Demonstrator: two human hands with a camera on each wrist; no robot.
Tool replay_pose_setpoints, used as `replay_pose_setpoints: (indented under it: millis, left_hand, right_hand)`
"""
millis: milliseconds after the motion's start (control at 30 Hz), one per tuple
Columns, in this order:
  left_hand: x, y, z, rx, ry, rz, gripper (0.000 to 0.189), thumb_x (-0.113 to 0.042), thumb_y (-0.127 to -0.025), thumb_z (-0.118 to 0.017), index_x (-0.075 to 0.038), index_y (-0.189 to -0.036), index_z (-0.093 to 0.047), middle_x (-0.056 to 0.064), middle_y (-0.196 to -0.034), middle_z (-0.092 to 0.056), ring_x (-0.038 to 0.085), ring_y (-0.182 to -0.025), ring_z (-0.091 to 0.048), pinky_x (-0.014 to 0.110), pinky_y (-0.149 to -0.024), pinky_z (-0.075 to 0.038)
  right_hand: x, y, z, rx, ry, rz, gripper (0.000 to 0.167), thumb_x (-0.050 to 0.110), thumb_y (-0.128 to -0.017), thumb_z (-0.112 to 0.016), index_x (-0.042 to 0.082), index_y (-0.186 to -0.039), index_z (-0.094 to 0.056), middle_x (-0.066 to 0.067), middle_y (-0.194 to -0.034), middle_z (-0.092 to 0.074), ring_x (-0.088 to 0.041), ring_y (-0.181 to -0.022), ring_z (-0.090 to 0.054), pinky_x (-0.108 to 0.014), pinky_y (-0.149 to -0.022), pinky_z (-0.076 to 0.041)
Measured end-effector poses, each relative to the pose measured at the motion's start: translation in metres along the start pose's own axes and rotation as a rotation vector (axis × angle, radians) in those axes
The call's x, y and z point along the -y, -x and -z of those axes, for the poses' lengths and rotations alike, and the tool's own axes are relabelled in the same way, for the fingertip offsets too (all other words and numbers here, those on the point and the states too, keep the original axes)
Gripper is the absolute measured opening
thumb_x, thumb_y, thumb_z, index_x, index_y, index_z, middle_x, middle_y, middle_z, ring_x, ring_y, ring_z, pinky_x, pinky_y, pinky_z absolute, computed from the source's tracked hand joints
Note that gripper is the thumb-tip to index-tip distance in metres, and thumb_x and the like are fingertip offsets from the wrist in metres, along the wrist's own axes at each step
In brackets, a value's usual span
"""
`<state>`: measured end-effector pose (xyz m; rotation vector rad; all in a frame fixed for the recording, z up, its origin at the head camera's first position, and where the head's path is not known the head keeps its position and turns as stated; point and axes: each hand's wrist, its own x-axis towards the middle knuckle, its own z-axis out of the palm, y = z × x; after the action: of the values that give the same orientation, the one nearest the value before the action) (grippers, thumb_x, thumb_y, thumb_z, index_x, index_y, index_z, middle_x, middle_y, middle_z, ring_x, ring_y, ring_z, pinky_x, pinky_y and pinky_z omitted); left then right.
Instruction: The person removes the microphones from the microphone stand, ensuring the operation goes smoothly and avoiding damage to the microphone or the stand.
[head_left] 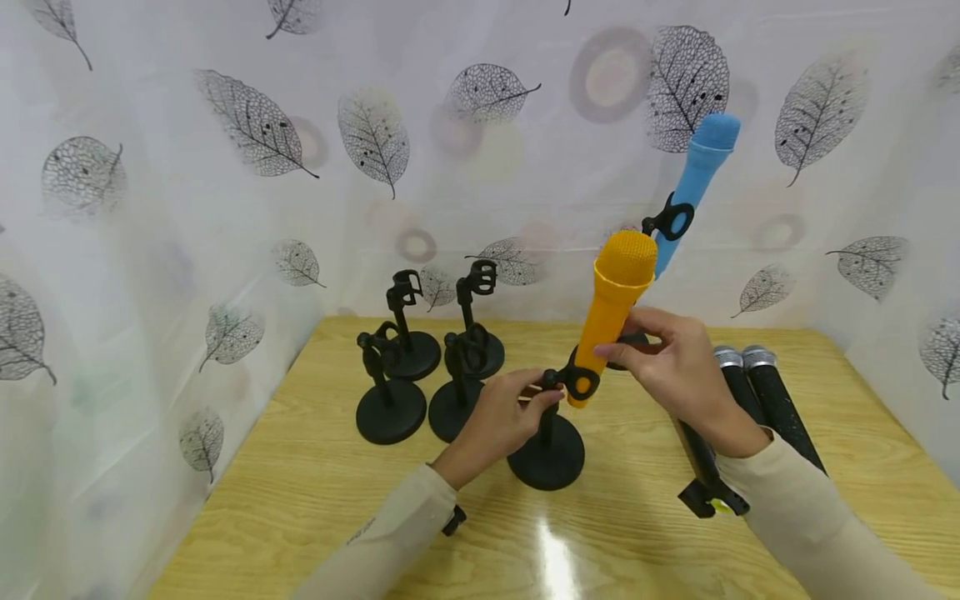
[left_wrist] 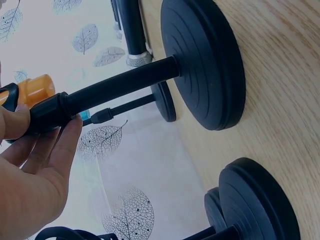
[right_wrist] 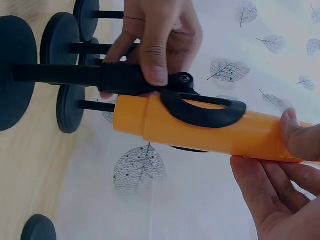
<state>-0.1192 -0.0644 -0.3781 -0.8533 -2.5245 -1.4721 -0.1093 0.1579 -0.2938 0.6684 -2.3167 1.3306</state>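
My right hand [head_left: 678, 375] holds a yellow microphone [head_left: 609, 312] by its body, thumb on one side and fingers on the other. The microphone leans with its mesh head up, and its lower end sits through the black clip [right_wrist: 207, 117] of a desk microphone stand [head_left: 547, 458]. Just below that clip, my left hand [head_left: 498, 417] grips the top of the stand's post [left_wrist: 120, 87], thumb against the joint in the right wrist view. The stand's round base is on the wooden table.
Several black stands [head_left: 390, 412] with unfilled clips are grouped on the left. Behind the yellow microphone, a blue microphone [head_left: 697, 175] leans in another stand's clip. Black microphones [head_left: 780, 400] with silver heads lie at right. A leaf-print curtain [head_left: 510, 183] backs the table [head_left: 300, 517].
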Motion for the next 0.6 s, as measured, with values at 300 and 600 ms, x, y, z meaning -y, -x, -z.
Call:
replay_pose_setpoints:
  millis: [300,600]
  left_hand:
    - [-0.001,0.000,-0.001,-0.001,-0.010,-0.003,0.014,-0.020,-0.101,-0.064,-0.009,-0.105,-0.072,0.002,-0.109,-0.073,0.010,-0.103,-0.070,0.018,-0.083,-0.055]
    - [-0.002,0.001,0.000,-0.013,-0.041,0.017,0.015,-0.022,-0.102,-0.063,-0.011,-0.107,-0.073,0.000,-0.109,-0.073,0.009,-0.103,-0.069,0.019,-0.084,-0.056]
  right_hand:
    - [0.009,-0.007,0.011,-0.037,0.015,0.036,0.029,-0.003,-0.084,-0.081,0.000,-0.111,-0.075,-0.011,-0.100,-0.075,0.000,-0.092,-0.066,-0.014,-0.076,-0.055]
    - [0.027,-0.020,0.033,-0.131,-0.044,0.058,0.034,-0.008,-0.082,-0.080,-0.004,-0.115,-0.073,0.014,-0.101,-0.073,-0.005,-0.094,-0.069,-0.016,-0.077,-0.056]
